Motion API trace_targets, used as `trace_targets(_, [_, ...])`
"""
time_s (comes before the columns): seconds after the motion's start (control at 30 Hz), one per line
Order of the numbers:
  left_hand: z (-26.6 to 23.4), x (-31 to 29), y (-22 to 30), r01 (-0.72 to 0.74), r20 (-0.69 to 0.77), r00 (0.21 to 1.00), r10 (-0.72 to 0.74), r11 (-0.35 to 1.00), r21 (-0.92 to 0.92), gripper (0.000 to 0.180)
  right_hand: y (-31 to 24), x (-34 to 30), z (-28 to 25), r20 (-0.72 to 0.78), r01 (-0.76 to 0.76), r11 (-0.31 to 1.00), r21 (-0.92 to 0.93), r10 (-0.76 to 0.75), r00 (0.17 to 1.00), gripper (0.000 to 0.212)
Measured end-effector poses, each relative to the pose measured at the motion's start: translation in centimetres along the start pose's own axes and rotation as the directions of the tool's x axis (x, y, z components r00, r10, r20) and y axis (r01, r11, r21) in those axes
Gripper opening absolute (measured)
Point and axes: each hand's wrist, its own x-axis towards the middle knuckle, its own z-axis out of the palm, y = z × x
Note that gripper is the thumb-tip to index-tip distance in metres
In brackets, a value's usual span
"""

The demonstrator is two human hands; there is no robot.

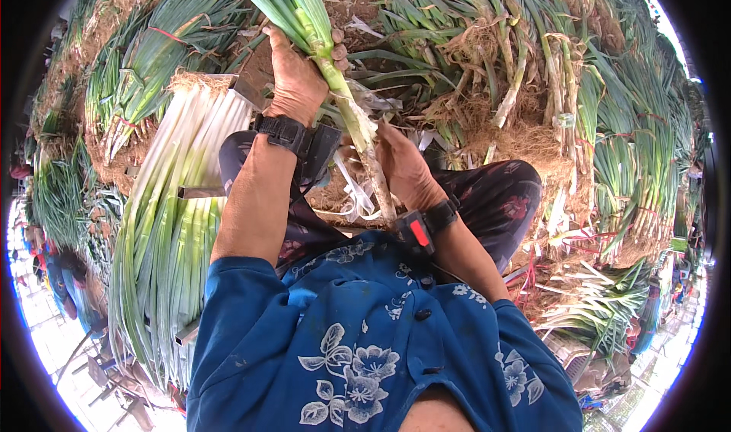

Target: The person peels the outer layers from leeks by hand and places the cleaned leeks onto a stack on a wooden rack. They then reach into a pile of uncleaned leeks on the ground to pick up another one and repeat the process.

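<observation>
A long green onion [350, 112] slants across the middle, green leaves toward the top and its dirty pale root end toward my lap. My left hand [295, 78] is wrapped round it just below the leaves, fingertips showing on the far side. My right hand [407, 167] is closed at the lower stalk, where the thumb and fingers meet the loose, torn outer skin. Part of the right fingers is hidden behind the stalk. Thin pale peelings [356, 196] hang and lie below the stalk between my knees.
At my left, peeled green onions [186, 165] lie on a metal rack [202, 192], white ends away from me. Unpeeled onions with dry roots [502, 59] are heaped ahead and to the right. Tied bundles [171, 43] stand at the far left. Red ties [525, 280] lie at the right.
</observation>
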Motion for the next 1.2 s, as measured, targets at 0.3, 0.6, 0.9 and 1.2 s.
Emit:
trace_targets(0.3, [-5.2,0.6,4.2,-0.042,-0.265,0.961,0.074,0.991,0.125,0.077,0.0,-4.4,-2.5,-0.065,0.249,0.968,0.03,-0.246,0.967,0.019])
trace_targets(0.6, [-10.7,0.0,11.0,-0.156,-0.414,0.882,0.227,0.968,0.197,0.071,-11.8,-21.3,-8.7,0.015,0.654,0.655,0.379,-0.71,0.704,0.028])
trace_targets(0.9, [-2.0,-1.0,1.3,0.084,-0.254,0.967,-0.001,0.946,0.315,0.041,-8.5,0.1,0.4,-0.177,-0.213,-0.126,-0.969,-0.247,0.953,0.023])
trace_targets(1.2, [0.4,-1.4,-2.1,0.183,-0.168,0.977,-0.134,0.928,0.326,0.035,-5.2,2.8,3.6,0.021,0.315,0.68,-0.663,-0.403,0.915,0.042])
